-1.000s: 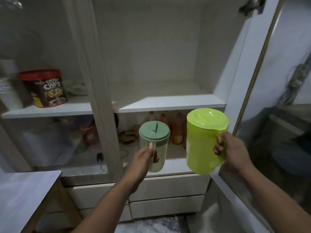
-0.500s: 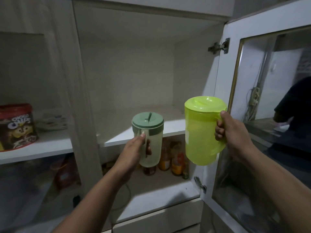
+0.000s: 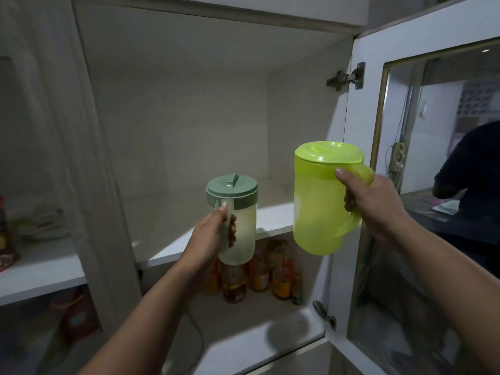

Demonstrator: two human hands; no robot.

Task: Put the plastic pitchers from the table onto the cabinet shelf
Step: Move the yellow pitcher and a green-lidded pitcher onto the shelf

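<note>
My left hand (image 3: 213,236) grips the handle of a small clear pitcher with a sage-green lid (image 3: 240,220), held upright in front of the white cabinet shelf (image 3: 273,216). My right hand (image 3: 376,204) holds the handle of a bigger lime-green pitcher (image 3: 316,201), also upright, at the shelf's right end near the open door. Both pitchers hang in the air just in front of the shelf's front edge, its bare surface behind them.
The glass cabinet door (image 3: 422,185) stands open on the right, reflecting a person. Several sauce bottles (image 3: 257,277) stand on the lower shelf. A closed left door post (image 3: 100,185) borders the opening; a stack of plates (image 3: 43,226) rests behind it.
Both pitchers have risen from below the shelf to shelf height and closer to the cabinet. The view has tilted upward, so the table and drawers have dropped out of sight.
</note>
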